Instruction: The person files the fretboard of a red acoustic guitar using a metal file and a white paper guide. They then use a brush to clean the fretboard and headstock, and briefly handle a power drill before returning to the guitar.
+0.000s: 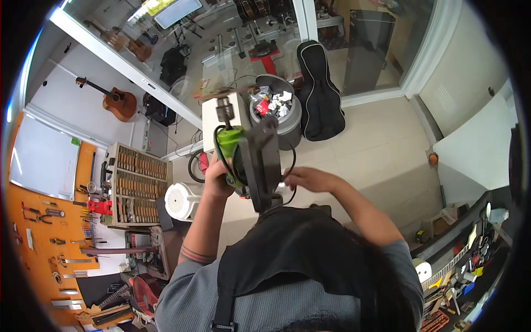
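A green power drill with a metal chuck pointing away from me stands in front of my chest. My left hand is wrapped around its green body from the left side. Against the drill's right side stands a dark metal piece, long and flat, perhaps part of a stand; how the two join is hidden. To its right, my right hand has its fingers drawn together at a looped black cord, slightly smeared by motion. The cord runs down toward my black apron.
Beyond the drill stands a grey bin full of crumpled paper, beside a white cabinet. A black guitar case leans on the glass partition. Left are a white stool and a tool rack; right, a cluttered workbench.
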A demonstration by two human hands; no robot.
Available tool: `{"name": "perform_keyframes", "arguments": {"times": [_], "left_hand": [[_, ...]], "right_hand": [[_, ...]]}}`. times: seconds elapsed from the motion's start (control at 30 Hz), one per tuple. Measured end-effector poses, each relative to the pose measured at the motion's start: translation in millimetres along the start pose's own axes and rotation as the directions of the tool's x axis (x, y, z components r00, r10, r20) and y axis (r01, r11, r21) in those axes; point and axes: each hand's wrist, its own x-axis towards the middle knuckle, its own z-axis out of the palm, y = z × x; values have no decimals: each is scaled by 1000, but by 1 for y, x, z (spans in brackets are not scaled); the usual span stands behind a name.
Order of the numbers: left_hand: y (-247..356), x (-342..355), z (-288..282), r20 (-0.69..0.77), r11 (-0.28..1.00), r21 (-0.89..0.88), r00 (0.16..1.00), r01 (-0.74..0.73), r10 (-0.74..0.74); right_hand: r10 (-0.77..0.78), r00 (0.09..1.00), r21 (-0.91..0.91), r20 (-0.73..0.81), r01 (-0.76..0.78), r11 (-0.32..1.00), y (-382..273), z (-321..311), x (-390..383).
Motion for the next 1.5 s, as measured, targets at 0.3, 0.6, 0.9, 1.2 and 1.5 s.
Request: {"name": "perform_keyframes", "arguments": {"times": [0.3, 0.6, 0.9, 1.2, 1.5], "left_hand": [[35, -14, 38, 9, 740, 666, 991, 94, -134], [9, 10, 35, -136, 475, 866, 988, 154, -72], [-37, 56, 37, -386, 828, 561, 880, -13, 275], [-47, 72, -6, -120, 968, -251, 993, -8, -23], [-46, 35, -32, -11, 958, -219, 981, 185, -192]], "right_hand": [[-152, 874, -521, -461, -128, 844, -38, -104, 6], [-743, 542, -919, -393, -200, 341, -120, -100, -40], [-129, 804, -509, -581, -235, 828, -141, 23, -112], [129, 978, -183, -164, -158, 970, -37, 2, -68], [-194, 870, -594, -453, -133, 793, -13, -76, -6]]}}
